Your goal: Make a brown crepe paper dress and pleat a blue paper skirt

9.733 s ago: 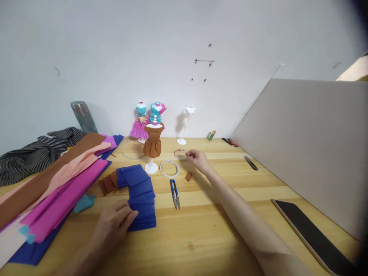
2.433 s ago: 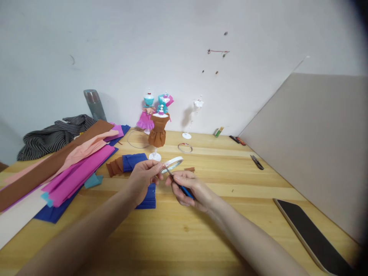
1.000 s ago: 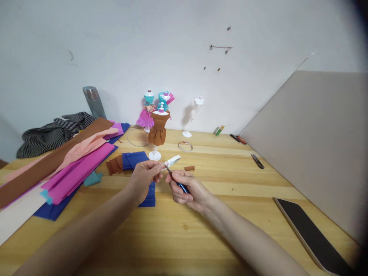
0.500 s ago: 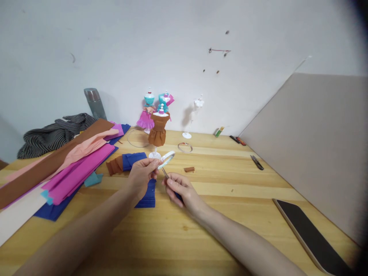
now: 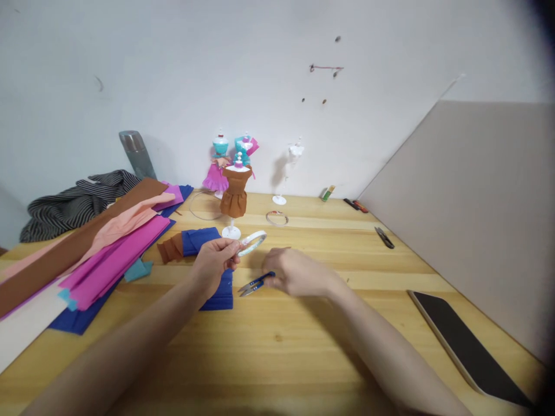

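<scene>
Under the right hand (image 5: 295,273), the blue snips' (image 5: 259,281) handle ends are hidden.

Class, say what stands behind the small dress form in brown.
Behind the brown-clad form stand a pink-skirted form and a teal-clad form; the latter's base is covered from view.

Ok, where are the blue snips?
In the head view, the snips sit near centre, at the right hand, just right of the folded blue material.
</scene>
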`<state>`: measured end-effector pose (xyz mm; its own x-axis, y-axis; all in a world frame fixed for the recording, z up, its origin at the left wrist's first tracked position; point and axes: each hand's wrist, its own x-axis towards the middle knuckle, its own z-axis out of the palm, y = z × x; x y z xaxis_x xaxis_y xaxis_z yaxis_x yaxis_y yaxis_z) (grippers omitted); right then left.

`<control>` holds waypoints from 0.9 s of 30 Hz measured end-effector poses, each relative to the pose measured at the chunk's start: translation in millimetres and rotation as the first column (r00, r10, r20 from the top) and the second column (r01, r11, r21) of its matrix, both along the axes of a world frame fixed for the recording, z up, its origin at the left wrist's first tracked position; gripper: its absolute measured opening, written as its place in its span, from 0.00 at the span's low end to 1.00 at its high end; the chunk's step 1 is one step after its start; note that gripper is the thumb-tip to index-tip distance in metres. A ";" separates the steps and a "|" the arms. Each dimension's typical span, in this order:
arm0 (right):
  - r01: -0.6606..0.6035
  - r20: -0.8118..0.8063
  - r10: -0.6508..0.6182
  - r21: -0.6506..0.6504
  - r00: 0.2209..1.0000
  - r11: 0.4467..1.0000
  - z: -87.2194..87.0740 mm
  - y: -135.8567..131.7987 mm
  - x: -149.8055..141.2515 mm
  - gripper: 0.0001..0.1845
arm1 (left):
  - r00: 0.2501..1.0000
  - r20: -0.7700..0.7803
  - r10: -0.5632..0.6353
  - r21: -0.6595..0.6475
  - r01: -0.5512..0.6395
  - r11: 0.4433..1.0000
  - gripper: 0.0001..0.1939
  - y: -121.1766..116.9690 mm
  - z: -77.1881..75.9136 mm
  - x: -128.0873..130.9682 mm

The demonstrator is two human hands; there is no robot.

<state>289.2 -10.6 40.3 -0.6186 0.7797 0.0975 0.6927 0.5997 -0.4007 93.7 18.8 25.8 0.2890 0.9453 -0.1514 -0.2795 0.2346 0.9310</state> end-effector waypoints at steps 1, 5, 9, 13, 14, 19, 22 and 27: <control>0.066 -0.066 -0.064 0.032 0.996 0.997 3.6 0.4 3.5 0.04 | 1.000 -0.003 -0.012 0.000 0.012 1.000 0.14 -0.3 -0.2 0.2; 0.278 -0.355 -0.224 0.107 0.908 0.955 1.5 7.7 12.6 0.15 | 0.998 -0.016 -0.066 0.024 0.067 0.997 0.14 -1.2 -1.7 0.8; 0.221 -0.350 -0.185 0.064 0.918 0.973 -16.0 21.1 16.0 0.16 | 0.991 -0.045 -0.124 0.042 0.126 0.991 0.13 -1.7 -5.2 0.6; 0.265 -0.370 -0.213 0.098 0.904 0.959 -24.1 30.7 21.9 0.10 | 0.970 -0.095 -0.224 0.061 0.230 0.971 0.14 -3.3 -7.8 1.4; 0.269 -0.385 -0.200 0.133 0.901 0.954 -23.6 31.7 23.6 0.11 | 0.960 -0.109 -0.258 0.071 0.266 0.961 0.14 -3.7 -8.1 1.8; 0.230 -0.378 -0.103 0.309 0.920 0.923 -15.8 31.4 28.8 0.11 | 0.922 -0.149 -0.356 0.141 0.376 0.916 0.15 -4.1 -8.6 3.3; 0.230 -0.353 -0.105 0.336 0.930 0.913 -13.4 31.4 30.8 0.12 | 0.909 -0.186 -0.372 0.163 0.402 0.901 0.14 -2.4 -10.2 2.5; 0.227 -0.338 -0.096 0.372 0.936 0.900 -14.0 33.1 34.1 0.12 | 0.881 -0.265 -0.392 0.168 0.442 0.881 0.13 0.5 -12.3 0.9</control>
